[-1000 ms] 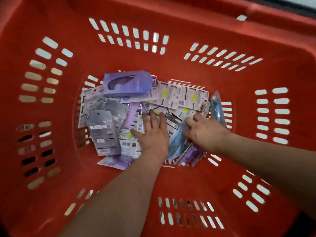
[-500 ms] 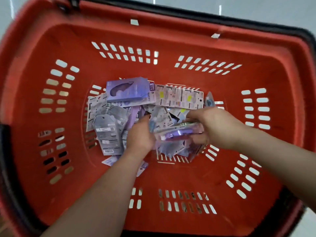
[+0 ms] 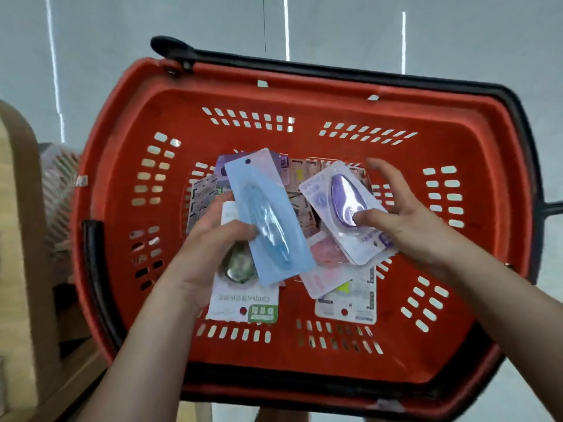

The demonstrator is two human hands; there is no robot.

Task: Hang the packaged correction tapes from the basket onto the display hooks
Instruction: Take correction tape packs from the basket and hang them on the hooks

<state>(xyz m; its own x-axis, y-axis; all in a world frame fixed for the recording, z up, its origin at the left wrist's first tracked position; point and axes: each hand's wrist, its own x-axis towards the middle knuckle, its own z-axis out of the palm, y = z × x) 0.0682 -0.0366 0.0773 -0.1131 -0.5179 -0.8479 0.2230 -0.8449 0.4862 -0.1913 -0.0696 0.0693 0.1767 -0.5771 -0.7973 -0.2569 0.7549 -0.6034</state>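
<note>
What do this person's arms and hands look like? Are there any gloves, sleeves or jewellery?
No gloves: the left hand and the right hand are bare. The left forearm and the right forearm are bare too, with no sleeve in view. No watch or ring shows. A tiny speck at the edge of the right wrist is too small to identify.

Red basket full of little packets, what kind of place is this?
Probably a shop, maybe its stationery section. The red shopping basket has a black carry handle. The left hand holds a blue correction tape pack with a hang hole; the right hand holds a purple pack.
</note>
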